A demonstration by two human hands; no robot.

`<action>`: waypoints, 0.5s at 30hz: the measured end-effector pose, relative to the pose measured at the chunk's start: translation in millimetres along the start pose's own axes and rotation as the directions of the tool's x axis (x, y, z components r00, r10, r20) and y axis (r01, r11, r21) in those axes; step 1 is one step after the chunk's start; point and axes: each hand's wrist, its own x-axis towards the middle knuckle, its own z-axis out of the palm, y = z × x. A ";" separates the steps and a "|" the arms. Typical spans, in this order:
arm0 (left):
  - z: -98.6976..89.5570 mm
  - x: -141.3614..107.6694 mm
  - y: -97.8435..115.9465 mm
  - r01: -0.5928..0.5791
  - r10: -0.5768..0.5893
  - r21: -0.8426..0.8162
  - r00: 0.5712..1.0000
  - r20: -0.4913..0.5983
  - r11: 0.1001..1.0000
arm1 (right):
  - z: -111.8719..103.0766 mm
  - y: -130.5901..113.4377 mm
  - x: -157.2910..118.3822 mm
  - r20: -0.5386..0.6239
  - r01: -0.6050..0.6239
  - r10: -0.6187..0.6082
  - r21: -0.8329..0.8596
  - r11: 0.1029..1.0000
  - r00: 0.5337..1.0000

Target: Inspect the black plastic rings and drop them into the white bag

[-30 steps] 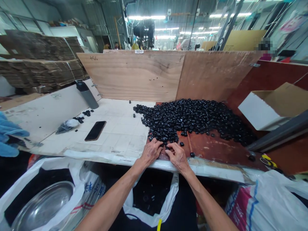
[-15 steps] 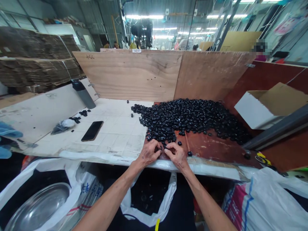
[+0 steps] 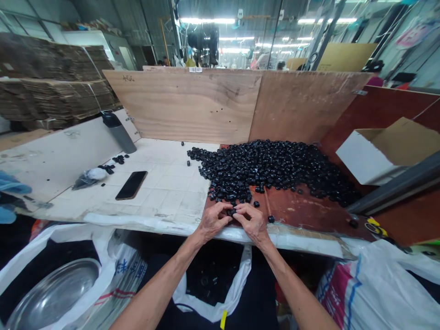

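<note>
My left hand (image 3: 213,221) is closed in a pinch at the front edge of the table. Opposite it, my right hand (image 3: 253,222) pinches too, and the fingertips of both nearly meet. Between them is a small black cap-like part (image 3: 231,212); whether it is one piece or two pressed together I cannot tell. Just beyond the fingers spreads a large pile of similar small black parts (image 3: 271,165). A few lie loose near my right hand, among them a single black piece (image 3: 271,219). Below my hands hangs a white-rimmed bag (image 3: 237,300) with dark parts inside.
A phone (image 3: 131,185), a grey bottle (image 3: 120,133) and a small plastic bag (image 3: 90,178) are on the left side. Wooden boards (image 3: 185,105) wall the back. An open carton (image 3: 366,156) stands at right behind a metal bar (image 3: 395,185). A metal bowl (image 3: 57,293) sits lower left.
My hands have drawn together, and the fingertips now meet around a small black part lifted slightly off the table. Earlier they were a little apart at the pile's front edge.
</note>
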 end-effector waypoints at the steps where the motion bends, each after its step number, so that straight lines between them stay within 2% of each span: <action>1: 1.0 -1.4 1.2 0.031 -0.031 -0.064 0.999 -0.009 0.997 | -0.1 -0.1 -0.2 -0.001 -0.012 0.012 -0.013 1.000 1.000; 4: 3.3 -4.3 5.4 0.080 -0.089 -0.244 0.996 -0.028 0.966 | -1.4 -0.5 -0.6 0.018 -0.046 0.047 -0.049 0.998 0.999; 7: 3.1 -5.3 8.0 0.099 -0.109 -0.307 0.994 -0.018 0.947 | -2.7 -2.2 0.1 0.051 0.006 -0.004 -0.040 0.999 0.999; 10: 1.6 -5.5 6.3 0.046 -0.054 -0.244 0.998 -0.026 0.969 | -2.9 -4.1 1.0 0.061 0.017 -0.015 -0.038 0.999 0.998; 15: -0.3 -6.0 -0.7 -0.133 0.128 -0.068 0.989 -0.074 0.989 | -1.2 -6.3 0.6 0.048 -0.067 0.071 -0.076 0.995 0.996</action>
